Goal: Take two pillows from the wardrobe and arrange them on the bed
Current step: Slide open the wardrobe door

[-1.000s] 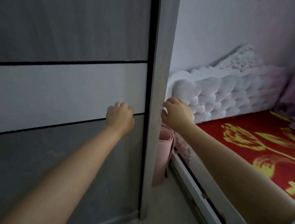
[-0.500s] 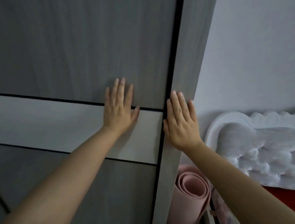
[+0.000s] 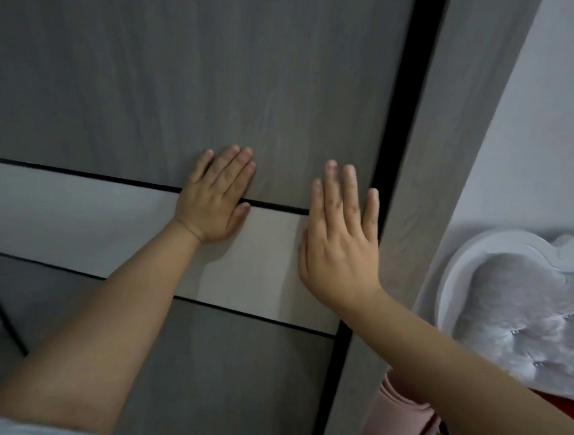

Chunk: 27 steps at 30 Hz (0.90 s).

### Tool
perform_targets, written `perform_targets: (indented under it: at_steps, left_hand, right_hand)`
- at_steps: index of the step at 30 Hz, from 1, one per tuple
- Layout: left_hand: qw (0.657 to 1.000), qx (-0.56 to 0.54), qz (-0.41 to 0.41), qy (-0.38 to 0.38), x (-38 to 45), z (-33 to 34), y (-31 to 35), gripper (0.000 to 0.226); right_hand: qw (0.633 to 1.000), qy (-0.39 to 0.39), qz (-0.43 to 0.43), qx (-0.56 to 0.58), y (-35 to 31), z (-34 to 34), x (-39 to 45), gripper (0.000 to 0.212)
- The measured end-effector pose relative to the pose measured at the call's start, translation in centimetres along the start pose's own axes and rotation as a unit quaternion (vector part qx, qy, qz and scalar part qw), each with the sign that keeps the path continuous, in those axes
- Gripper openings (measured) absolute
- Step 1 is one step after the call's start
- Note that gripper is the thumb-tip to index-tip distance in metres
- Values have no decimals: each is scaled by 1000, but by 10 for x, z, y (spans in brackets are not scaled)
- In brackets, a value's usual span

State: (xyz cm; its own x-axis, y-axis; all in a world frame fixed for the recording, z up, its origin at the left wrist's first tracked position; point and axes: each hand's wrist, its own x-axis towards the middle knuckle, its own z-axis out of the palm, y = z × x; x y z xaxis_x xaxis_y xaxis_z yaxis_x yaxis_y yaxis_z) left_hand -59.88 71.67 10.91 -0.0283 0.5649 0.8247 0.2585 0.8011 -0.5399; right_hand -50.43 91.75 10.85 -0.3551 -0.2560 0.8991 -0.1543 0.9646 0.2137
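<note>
A grey wardrobe door (image 3: 187, 72) with a pale band across its middle fills most of the view. My left hand (image 3: 216, 199) lies flat on the door, fingers apart, straddling the upper edge of the pale band. My right hand (image 3: 341, 235) is also flat and spread on the door, just left of a dark vertical gap (image 3: 401, 123) beside the grey side panel (image 3: 428, 194). No pillow is visible. At the far right are the white tufted headboard (image 3: 528, 315) and a sliver of the red bed cover (image 3: 572, 409).
A rolled pink mat (image 3: 396, 428) stands between the wardrobe's side panel and the bed. A pale wall (image 3: 561, 118) rises behind the headboard. A dark diagonal line crosses the door at the lower left.
My right hand has moved left from the side panel onto the door face. The dark gap beside the panel has widened and the door has shifted left. My left hand stays flat on the door.
</note>
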Motion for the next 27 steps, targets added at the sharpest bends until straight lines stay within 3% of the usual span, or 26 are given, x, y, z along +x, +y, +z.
perform_targets:
  at_steps: [4,9,13,17,22,25,27]
  left_hand:
    - [1000,6,3,2,-10,2,-10,57]
    - [1000,6,0,-11,-27,4,-36,57]
    - [1000,9,-9,-16,-48,3,-61,56]
    - [999,19,-30,-18,-71,0,-96,55]
    - [989,10,-147,-8,-128,-4,-148,52]
    - [991,10,-135,-8,-155,-7,-187,54]
    - [992,12,-129,-6,-169,-9,-212,67]
  right_hand:
    - [999,-46,5,-3,-30,22,20,62]
    - [996,35,16,75,-56,50,26,54]
    - [994,44,27,95,-87,65,34,53]
    - [996,41,-22,75,-120,80,41,54]
    - [996,56,-62,22,-170,97,55,53]
    - [996,72,-59,8,-208,104,70,52]
    - [996,65,-56,-8,-234,106,80,51]
